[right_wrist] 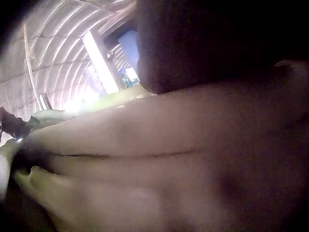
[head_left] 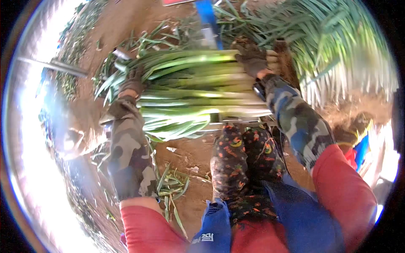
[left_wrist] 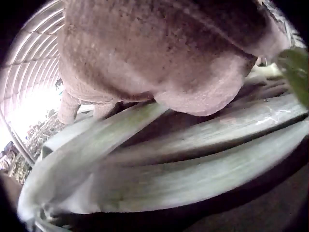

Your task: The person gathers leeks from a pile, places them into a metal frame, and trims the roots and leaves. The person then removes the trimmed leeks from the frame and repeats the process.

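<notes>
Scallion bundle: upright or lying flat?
Lying flat. In the head view the scallion bundle runs sideways, with the left hand holding the leafy end and the right hand the pale stalk end.

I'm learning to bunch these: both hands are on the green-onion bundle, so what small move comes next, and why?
Probably use the right hand to nudge the white ends of the green-onion bundle level. They look staggered there, while the left hand holds the leafy end.

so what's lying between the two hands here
Only the bundle of leeks: its stalks run unbroken from left hand to right hand, clearest in the head view.
</notes>
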A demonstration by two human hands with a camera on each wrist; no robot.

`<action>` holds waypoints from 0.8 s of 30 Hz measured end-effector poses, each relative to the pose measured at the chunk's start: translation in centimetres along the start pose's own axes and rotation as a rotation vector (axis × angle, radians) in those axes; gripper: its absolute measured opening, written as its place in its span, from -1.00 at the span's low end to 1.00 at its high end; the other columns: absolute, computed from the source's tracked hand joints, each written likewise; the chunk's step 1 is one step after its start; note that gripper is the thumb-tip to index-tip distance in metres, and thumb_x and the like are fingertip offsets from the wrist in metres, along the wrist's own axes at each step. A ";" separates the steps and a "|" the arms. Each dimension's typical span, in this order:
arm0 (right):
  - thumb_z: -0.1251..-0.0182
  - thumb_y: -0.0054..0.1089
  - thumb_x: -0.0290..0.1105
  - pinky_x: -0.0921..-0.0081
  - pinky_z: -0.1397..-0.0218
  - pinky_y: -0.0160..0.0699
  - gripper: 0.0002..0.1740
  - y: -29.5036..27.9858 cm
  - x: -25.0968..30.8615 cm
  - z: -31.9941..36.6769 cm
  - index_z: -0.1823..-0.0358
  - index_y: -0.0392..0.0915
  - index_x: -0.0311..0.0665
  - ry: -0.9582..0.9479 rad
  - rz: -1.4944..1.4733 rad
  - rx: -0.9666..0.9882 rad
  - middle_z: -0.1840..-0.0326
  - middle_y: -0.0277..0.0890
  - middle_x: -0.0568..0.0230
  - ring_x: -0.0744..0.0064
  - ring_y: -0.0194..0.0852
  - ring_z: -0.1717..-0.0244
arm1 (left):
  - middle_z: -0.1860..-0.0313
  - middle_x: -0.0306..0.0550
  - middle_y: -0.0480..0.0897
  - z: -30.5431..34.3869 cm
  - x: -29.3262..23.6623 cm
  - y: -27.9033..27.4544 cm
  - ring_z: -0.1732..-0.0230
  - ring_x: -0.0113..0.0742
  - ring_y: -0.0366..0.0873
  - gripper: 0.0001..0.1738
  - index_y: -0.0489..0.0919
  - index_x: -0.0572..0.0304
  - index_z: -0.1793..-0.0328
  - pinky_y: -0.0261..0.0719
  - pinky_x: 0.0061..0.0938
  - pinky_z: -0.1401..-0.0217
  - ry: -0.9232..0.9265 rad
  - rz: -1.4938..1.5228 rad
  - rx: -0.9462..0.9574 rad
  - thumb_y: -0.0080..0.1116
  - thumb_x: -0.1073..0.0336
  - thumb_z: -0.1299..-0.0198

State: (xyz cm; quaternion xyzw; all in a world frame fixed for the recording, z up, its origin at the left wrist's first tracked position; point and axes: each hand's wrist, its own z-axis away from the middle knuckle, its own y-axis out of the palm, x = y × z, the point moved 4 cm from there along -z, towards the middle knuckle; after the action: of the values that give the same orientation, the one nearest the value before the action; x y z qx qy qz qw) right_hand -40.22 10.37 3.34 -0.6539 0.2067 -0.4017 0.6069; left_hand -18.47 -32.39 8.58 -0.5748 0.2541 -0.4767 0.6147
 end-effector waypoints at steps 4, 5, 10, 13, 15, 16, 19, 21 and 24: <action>-0.48 -0.23 0.04 0.01 -0.49 -0.03 -0.40 0.7 -0.2 0.9 -0.46 0.19 0.02 -0.023 -0.054 -0.089 -0.49 0.10 0.01 0.00 0.02 -0.47 | -0.56 0.05 0.11 2.8 -2.5 -4.6 -0.53 0.06 0.09 -0.16 0.06 -0.14 -0.59 0.14 -0.13 -0.54 0.069 -0.068 -0.109 0.13 -0.05 -0.25; -0.46 -0.21 0.04 0.00 -0.47 0.01 -0.40 0.7 -0.6 1.5 -0.44 0.22 -0.01 -0.007 -0.049 -0.117 -0.45 0.15 0.00 0.01 0.08 -0.44 | -0.53 0.06 0.17 3.7 -3.9 -6.2 -0.51 0.05 0.14 -0.19 0.09 -0.09 -0.58 0.16 -0.15 -0.53 0.184 -0.032 -0.215 0.12 -0.03 -0.27; -0.40 -0.11 0.04 -0.06 -0.34 0.23 -0.41 -0.6 1.1 0.9 -0.33 0.36 -0.13 -0.021 -0.069 -0.369 -0.28 0.37 -0.07 0.01 0.34 -0.28 | -0.48 0.09 0.29 12.9 -13.6 -12.8 -0.48 0.04 0.21 -0.31 0.21 0.04 -0.54 0.17 -0.18 -0.51 0.268 0.267 -0.124 0.12 0.21 -0.29; -0.36 -0.08 0.05 0.02 -0.19 0.40 -0.40 -5.0 3.6 3.6 -0.24 0.44 -0.20 -0.039 -0.146 -0.172 -0.14 0.51 -0.06 0.01 0.51 -0.10 | -0.37 0.09 0.40 15.3 -16.1 -8.7 -0.34 0.04 0.36 -0.45 0.29 0.10 -0.47 0.33 -0.23 -0.36 0.595 0.422 -0.308 -0.02 0.36 -0.34; -0.34 -0.08 0.07 0.06 -0.05 0.50 -0.40 -8.5 5.2 6.7 -0.21 0.46 -0.21 -0.105 -0.147 -0.042 -0.06 0.57 0.00 -0.01 0.57 0.01 | -0.18 0.00 0.53 15.7 -17.7 -5.8 -0.09 -0.11 0.51 -0.46 0.37 0.08 -0.42 0.47 -0.38 -0.06 0.542 0.611 -0.244 -0.02 0.48 -0.29; -0.35 -0.07 0.06 0.02 -0.02 0.51 -0.40 -9.7 5.5 8.4 -0.22 0.46 -0.21 -0.171 -0.109 -0.063 -0.05 0.57 0.00 -0.02 0.58 0.02 | -0.09 -0.05 0.60 16.4 -19.2 -5.7 0.03 -0.18 0.58 -0.46 0.41 0.07 -0.39 0.55 -0.46 0.09 0.513 0.707 -0.216 -0.03 0.54 -0.26; -0.33 -0.05 0.13 0.09 -0.08 0.52 -0.35 -14.1 3.8 14.8 -0.28 0.42 -0.15 -0.190 -0.161 -0.007 -0.04 0.57 0.02 -0.01 0.57 0.01 | -0.19 0.15 0.57 18.2 -23.4 -6.3 -0.21 0.01 0.51 -0.47 0.48 0.22 -0.31 0.39 -0.23 -0.28 0.547 0.852 0.005 -0.02 0.14 -0.27; -0.34 -0.01 0.12 0.16 -0.15 0.52 -0.35 -14.6 -0.4 17.7 -0.33 0.38 -0.11 -0.124 -0.225 -0.075 -0.12 0.53 0.01 0.01 0.56 -0.03 | -0.11 0.08 0.62 15.5 -23.7 -3.2 -0.11 0.00 0.56 -0.49 0.48 0.20 -0.31 0.47 -0.21 -0.16 0.460 0.848 0.092 -0.02 0.16 -0.28; -0.36 0.08 0.01 0.28 -0.26 0.49 -0.36 -13.1 -9.9 20.4 -0.41 0.31 -0.06 0.077 -0.198 -0.126 -0.30 0.42 0.02 0.04 0.53 -0.14 | 0.01 0.06 0.66 15.7 -25.3 -4.1 0.05 -0.01 0.61 -0.58 0.55 0.17 -0.20 0.54 -0.18 0.04 0.519 0.713 0.046 0.04 0.24 -0.24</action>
State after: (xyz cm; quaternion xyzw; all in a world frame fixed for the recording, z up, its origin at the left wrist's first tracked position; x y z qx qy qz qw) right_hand -33.08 33.04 14.36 -0.6920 0.1889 -0.4708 0.5137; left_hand -16.65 -2.44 9.79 -0.2987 0.5717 -0.3689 0.6692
